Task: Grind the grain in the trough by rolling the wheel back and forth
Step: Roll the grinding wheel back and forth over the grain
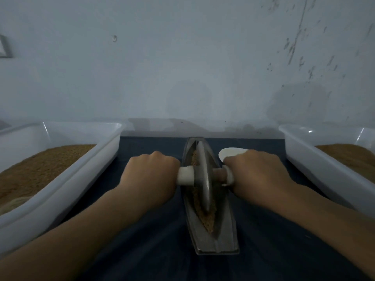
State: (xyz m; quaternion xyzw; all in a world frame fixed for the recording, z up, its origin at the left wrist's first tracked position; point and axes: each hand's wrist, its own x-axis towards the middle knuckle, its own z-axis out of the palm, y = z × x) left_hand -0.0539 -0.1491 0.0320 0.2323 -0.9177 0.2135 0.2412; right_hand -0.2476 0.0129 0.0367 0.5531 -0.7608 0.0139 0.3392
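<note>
A long, narrow, boat-shaped metal trough (218, 238) lies in the lower middle of the frame, its pointed far end aimed at the top of the picture. A thin grey metal wheel (204, 179) stands on edge in its groove, about midway along. A handle (185, 176) passes crosswise through the hub, with a white sleeve on the left and bare brown rod on the right. Tan, crumbly grain (205, 218) lines the groove above and below the wheel.

both hands, left hand (150, 175) and right hand (257, 173), grip the white axle handles (185, 175) of the grey metal disc wheel (204, 179) standing in the boat-shaped metal trough (221, 238) of brown crushed grain (205, 216), white plastic tubs (67, 175) of grain either side.
</note>
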